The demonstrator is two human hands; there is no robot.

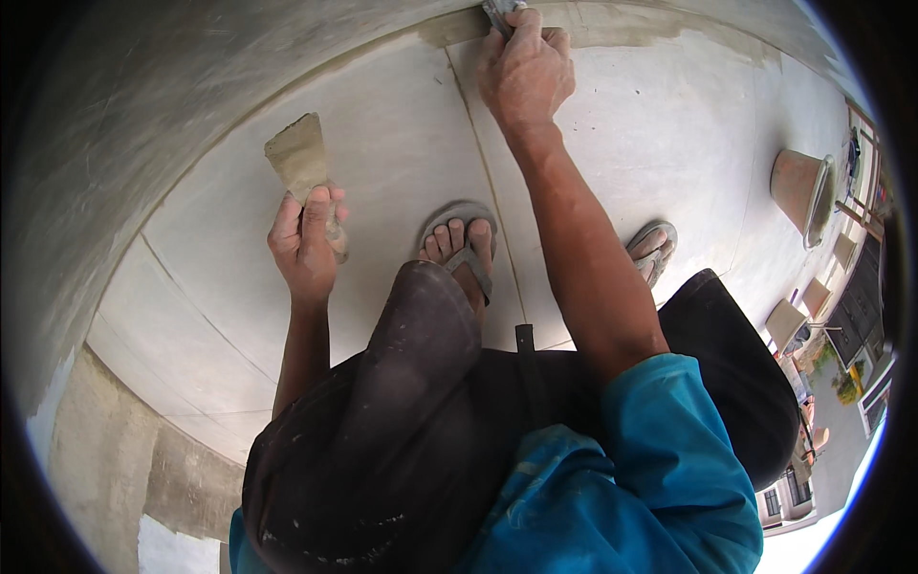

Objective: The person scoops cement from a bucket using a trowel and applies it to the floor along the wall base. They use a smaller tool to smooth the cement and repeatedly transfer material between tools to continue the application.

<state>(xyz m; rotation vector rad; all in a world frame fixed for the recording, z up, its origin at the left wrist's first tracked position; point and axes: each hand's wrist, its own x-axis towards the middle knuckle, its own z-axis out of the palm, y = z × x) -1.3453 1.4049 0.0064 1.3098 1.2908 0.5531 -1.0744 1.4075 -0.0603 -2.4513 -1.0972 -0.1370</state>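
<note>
My left hand point(304, 244) is closed round the handle of a putty knife point(299, 158). Its broad blade is coated with beige paste and points up and away from me, above the pale tiled floor point(382, 124). At the top edge of the view, my right hand point(529, 77) grips a grey scraper point(499, 11), largely cut off by the frame and covered by my fingers. That tool is at the foot of the grey wall point(220, 57), where a damp band of beige paste point(612, 29) runs along the joint. Both hands are dusty with paste.
My sandalled feet, left point(459, 244) and right point(653, 251), stand on the tiles between my bent knees. A brownish bucket point(796, 187) is off to the right. Beyond it are more containers point(786, 323) and buildings. A low rough wall point(105, 421) borders the floor at left.
</note>
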